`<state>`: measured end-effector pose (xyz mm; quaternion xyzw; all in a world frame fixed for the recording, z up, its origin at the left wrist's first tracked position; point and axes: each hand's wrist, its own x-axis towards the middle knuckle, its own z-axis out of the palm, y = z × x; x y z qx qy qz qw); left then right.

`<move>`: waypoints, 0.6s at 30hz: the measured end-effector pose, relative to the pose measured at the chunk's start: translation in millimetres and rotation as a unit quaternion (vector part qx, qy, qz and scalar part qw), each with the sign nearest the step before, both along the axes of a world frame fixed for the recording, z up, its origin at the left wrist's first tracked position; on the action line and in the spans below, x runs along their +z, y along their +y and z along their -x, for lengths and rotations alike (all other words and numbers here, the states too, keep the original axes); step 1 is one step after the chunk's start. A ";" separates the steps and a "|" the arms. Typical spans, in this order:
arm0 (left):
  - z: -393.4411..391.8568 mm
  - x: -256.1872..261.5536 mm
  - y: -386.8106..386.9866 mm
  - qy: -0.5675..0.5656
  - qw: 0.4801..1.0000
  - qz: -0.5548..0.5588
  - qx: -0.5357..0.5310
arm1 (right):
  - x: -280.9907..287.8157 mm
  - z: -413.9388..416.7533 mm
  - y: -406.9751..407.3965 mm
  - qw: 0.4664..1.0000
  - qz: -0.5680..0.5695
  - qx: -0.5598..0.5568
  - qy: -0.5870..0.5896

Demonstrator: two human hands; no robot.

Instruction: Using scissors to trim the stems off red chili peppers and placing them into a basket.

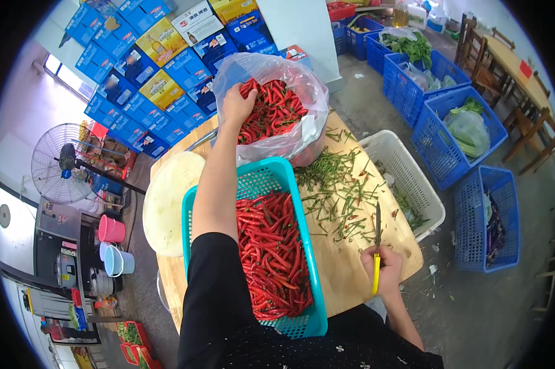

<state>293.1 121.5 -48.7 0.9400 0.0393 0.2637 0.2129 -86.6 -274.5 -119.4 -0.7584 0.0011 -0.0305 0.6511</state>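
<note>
My left hand (239, 105) reaches into a clear plastic bag (305, 138), its fingers on the red chili peppers (277, 104) at the bag's left side; whether it grips any is hidden. A teal plastic basket (308, 240) full of red chilies (275, 258) lies below my left forearm. My right hand (384, 267), over the table's near right part, is shut on the yellow handle of a knife (377, 230), blade pointing away from me. Cut green chili stems (326, 168) lie scattered on the wooden table (337, 281) between bag, basket and knife.
A round pale board (171, 203) lies left of the basket, with a metal blade (203, 139) beyond it. A white crate (432, 203) stands against the table's right side. Blue vegetable crates (487, 217) line the floor at right. Stacked beer cartons (185, 69) and a fan (65, 161) are beyond.
</note>
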 end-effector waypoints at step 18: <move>4.8 0.4 -3.7 0.100 0.972 -0.177 0.115 | 1.1 -2.2 6.1 1.000 -0.006 -0.019 -0.022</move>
